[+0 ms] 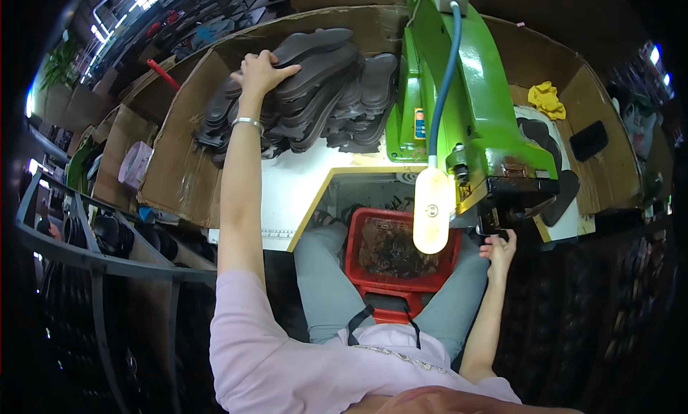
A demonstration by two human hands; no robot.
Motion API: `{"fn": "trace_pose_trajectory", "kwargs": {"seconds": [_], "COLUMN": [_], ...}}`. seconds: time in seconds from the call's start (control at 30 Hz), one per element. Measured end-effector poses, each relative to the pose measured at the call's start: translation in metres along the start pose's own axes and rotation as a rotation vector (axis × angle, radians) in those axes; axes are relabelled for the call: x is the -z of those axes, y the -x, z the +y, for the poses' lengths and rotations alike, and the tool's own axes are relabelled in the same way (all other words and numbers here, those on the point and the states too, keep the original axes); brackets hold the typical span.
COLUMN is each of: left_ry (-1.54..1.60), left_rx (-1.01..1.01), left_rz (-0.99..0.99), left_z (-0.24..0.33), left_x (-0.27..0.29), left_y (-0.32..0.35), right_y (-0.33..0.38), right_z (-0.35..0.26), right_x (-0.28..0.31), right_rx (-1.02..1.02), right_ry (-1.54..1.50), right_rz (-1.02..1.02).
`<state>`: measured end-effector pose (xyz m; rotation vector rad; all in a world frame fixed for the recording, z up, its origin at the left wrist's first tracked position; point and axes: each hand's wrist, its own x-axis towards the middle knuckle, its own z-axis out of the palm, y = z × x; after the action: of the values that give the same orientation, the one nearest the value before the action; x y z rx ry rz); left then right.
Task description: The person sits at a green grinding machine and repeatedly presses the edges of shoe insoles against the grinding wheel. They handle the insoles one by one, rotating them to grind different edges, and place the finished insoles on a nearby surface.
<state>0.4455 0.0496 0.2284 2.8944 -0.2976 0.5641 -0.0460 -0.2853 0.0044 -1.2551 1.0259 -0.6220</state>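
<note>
My left hand (259, 74) reaches out over a pile of dark grey shoe soles (315, 66) at the back left. Its thumb is spread from the fingers, which touch the soles; none is lifted. A metal band circles that wrist. Under the black head (512, 193) of a green machine (466, 92), my right hand (499, 251) has its fingers curled close to the machine's lower end. Whatever those fingers hold, if anything, is too small or hidden. A lit white lamp (431, 212) hangs on a blue cable beside the head.
Cardboard walls (183, 138) enclose the white tabletop (287, 181). Between my knees stands a red bin (352, 253) with scraps in it. Right of the machine lie a yellow cloth (547, 100), a black phone-like slab (589, 141) and more dark soles (562, 198). A metal rack (136, 268) stands left.
</note>
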Motion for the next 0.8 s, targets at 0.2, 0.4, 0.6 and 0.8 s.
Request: {"fn": "trace_pose_trajectory", "kwargs": {"seconds": [0.2, 0.4, 0.6, 0.8], "left_ry": [0.267, 0.529, 1.218, 2.256], "left_rx": [-0.116, -0.316, -0.321, 0.209], "left_rz": [0.009, 0.515, -0.222, -0.773], "left_z": [-0.005, -0.024, -0.014, 0.102], "left_x": [-0.013, 0.089, 0.108, 0.012], "left_y": [-0.045, 0.068, 0.304, 0.407], "right_y": [0.027, 0.071, 0.130, 0.168], "right_z": [0.006, 0.012, -0.004, 0.007], "right_x": [-0.037, -0.045, -0.076, -0.005], "right_rx": [-0.023, -0.091, -0.358, -0.393], "right_ry": [0.026, 0.015, -0.633, -0.260], "right_rz": [-0.236, -0.471, -0.998, -0.817]}}
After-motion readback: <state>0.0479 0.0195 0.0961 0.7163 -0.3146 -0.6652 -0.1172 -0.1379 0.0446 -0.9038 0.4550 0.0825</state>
